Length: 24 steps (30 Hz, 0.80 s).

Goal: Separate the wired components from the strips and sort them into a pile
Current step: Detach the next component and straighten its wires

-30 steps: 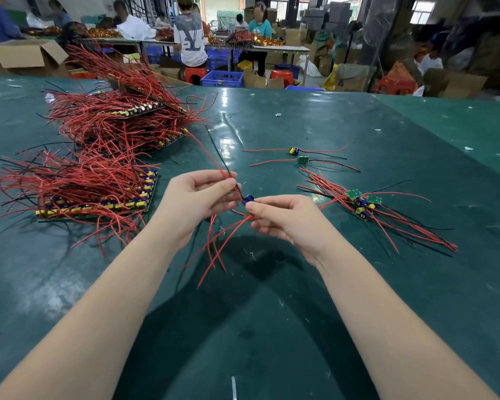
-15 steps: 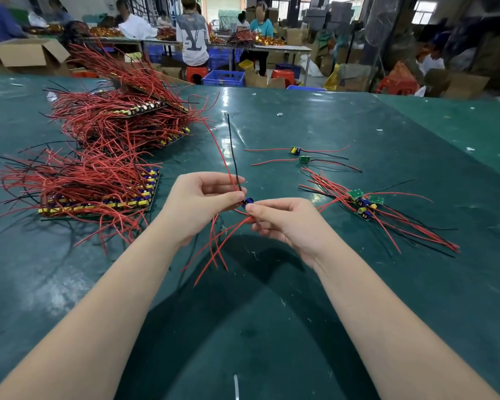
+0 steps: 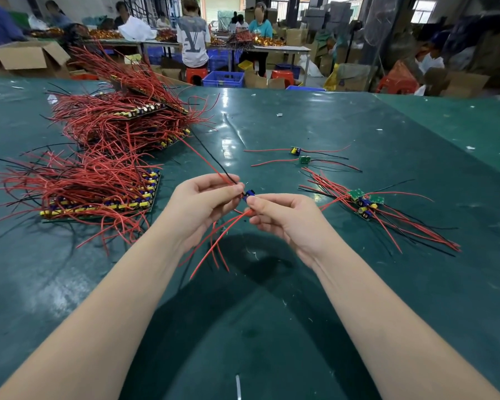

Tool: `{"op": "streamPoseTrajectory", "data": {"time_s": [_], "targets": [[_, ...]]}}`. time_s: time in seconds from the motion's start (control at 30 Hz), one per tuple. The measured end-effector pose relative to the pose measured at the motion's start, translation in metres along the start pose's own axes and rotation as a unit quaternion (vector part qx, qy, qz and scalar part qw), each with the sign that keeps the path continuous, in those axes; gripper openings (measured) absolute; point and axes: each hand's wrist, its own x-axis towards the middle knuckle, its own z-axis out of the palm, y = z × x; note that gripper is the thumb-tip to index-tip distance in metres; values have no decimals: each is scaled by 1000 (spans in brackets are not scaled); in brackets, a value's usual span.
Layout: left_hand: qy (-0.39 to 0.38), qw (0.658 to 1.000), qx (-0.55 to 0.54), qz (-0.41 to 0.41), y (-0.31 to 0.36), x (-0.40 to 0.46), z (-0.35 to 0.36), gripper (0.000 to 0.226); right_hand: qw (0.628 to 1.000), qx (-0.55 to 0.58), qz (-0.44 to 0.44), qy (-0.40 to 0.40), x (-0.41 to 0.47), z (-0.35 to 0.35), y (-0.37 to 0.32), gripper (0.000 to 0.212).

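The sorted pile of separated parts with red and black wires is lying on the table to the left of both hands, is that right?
Not quite. The head view shows the sorted pile on the table to the right of both hands, beyond the right hand. What lies to the left of the left hand are the uncut strips with their red wires.
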Motion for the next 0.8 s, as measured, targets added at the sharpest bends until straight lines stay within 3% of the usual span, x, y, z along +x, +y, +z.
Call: {"op": "streamPoseTrajectory", "data": {"time_s": [0.1,0.43,0.6,0.8], "targets": [[-10,1000,-6,-6,-1,0,-1,8,1000,-10,8,2,0,-1,-1,6],[-51,997,28,-46,5,2,-5,20,998,-55,24,-9,0,-5,-3,4],[-95,979,142,-112,7,-3,-5,22,999,-4,14,34,3,-8,-4,9],[-140,958,184,-169,3,-6,-1,30,998,-23,-35,56,3,-9,-3,11]]}}
